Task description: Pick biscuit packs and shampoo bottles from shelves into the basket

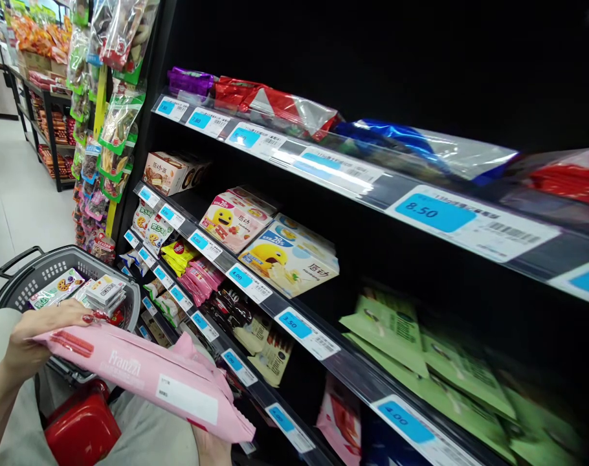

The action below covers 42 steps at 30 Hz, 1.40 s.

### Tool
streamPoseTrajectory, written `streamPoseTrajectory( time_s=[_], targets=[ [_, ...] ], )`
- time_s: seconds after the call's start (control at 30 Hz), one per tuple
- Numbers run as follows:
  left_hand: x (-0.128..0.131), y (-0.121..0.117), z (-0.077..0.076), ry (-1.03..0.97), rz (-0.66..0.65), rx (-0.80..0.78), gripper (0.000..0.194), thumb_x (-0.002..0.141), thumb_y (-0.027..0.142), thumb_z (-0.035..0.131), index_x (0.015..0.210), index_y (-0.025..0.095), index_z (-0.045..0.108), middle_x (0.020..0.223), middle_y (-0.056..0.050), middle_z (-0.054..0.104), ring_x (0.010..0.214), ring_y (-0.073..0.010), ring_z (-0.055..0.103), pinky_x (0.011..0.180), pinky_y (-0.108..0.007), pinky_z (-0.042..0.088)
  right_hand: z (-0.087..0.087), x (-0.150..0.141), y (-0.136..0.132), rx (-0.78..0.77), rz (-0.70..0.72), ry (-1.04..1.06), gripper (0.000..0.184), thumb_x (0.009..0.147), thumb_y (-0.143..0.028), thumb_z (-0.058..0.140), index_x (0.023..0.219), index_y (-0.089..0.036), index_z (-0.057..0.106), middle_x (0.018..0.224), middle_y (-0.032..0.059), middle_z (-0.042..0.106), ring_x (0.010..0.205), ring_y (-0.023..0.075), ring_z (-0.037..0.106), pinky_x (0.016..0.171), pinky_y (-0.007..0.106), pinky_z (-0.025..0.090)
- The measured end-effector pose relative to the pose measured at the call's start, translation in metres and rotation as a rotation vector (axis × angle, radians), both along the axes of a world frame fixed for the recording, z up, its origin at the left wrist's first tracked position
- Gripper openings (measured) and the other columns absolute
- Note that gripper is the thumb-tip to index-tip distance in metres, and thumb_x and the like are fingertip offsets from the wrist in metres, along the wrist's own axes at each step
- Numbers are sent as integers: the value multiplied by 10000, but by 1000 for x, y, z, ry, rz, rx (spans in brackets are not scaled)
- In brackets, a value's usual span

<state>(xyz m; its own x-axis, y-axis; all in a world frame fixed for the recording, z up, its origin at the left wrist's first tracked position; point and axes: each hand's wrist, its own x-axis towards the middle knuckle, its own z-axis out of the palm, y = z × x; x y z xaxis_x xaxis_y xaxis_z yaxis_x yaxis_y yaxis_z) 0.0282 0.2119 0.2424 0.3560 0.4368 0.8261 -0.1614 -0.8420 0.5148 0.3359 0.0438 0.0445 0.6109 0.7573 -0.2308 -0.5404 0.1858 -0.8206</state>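
Observation:
A long pink Franzzi biscuit packet [134,366] lies tilted across my lap, its far end lower on the right. My left hand [52,330] grips the packet's left end, with the fingers over the top edge. Beneath its right end, my right hand [211,446] holds the packet from below; most of those fingers are hidden. More pink wrapping [192,349] shows behind the packet. Just beyond my left hand stands a grey shopping basket [129,275] with several boxed snacks in it. A red bag [83,427] sits between my legs.
Tiered black shelves with price labels [294,323] slope along the right. They hold snack boxes [289,255], green packets [421,349] and foil bags [285,107]. Hanging bags [122,123] are at the left end, beside a pale tiled floor [20,194].

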Motion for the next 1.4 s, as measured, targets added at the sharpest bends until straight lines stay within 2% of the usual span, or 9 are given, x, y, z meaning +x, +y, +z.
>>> streamPoseTrajectory(
  time_s=[0.13,0.23,0.37,0.43,0.6,0.9,1.03,1.23,1.4],
  targets=[
    [-4,-3,-5,40,46,-156,221,856,309,635,1054,277,728,904,-13,772,814,-171,722,819,-248,570,-3,3,-1,8,38,85,269,713,-480,701,875,-268,732,964,82,727,975,296,663,873,534,519],
    [-1,-5,-12,76,54,-551,191,801,361,691,918,230,766,859,-37,767,775,-186,718,712,-225,579,-2,6,-2,38,49,169,272,716,-432,724,912,-244,720,1023,79,718,1051,263,636,940,507,487],
    [13,-8,-14,102,-87,-1172,367,706,492,740,756,129,722,661,-68,722,556,-179,665,514,-240,554,-1,8,-4,93,15,382,299,668,-295,791,954,-256,715,1039,34,723,1065,206,629,984,440,468],
    [22,-10,-10,67,-148,-1366,446,645,545,761,721,115,673,546,-59,674,422,-161,597,419,-251,517,-3,10,-4,89,-24,448,336,634,-233,812,955,-272,718,1005,4,733,1034,185,641,980,408,475],
    [33,-14,-1,42,-186,-1499,500,583,561,782,723,104,635,461,-70,625,343,-143,534,352,-230,457,-12,14,-4,79,-44,500,309,612,-178,815,896,-262,728,980,0,738,1041,185,639,996,420,461],
    [35,-11,-1,79,-131,-1456,491,573,539,783,780,113,650,495,-43,621,377,-146,537,374,-242,449,-10,13,-4,99,-54,485,325,626,-198,817,926,-285,728,971,0,743,987,172,666,947,405,495],
    [33,-10,-6,41,-33,-1325,520,601,572,765,825,114,662,593,-49,668,473,-152,582,446,-241,486,-10,13,-4,82,-50,496,349,581,-173,843,890,-287,731,955,-26,747,947,160,678,927,379,512],
    [20,-4,-14,170,279,-688,274,788,418,662,903,175,714,936,-77,741,913,-231,681,846,-324,540,0,8,-2,54,-67,550,369,527,-188,877,853,-288,738,910,-35,752,889,146,689,881,332,539],
    [15,-1,-21,261,255,-172,215,839,246,610,1031,233,707,1003,-52,751,924,-217,700,835,-291,551,1,8,-2,49,-54,523,376,518,-222,888,850,-312,737,910,-49,751,903,136,682,892,321,532]
  ],
)
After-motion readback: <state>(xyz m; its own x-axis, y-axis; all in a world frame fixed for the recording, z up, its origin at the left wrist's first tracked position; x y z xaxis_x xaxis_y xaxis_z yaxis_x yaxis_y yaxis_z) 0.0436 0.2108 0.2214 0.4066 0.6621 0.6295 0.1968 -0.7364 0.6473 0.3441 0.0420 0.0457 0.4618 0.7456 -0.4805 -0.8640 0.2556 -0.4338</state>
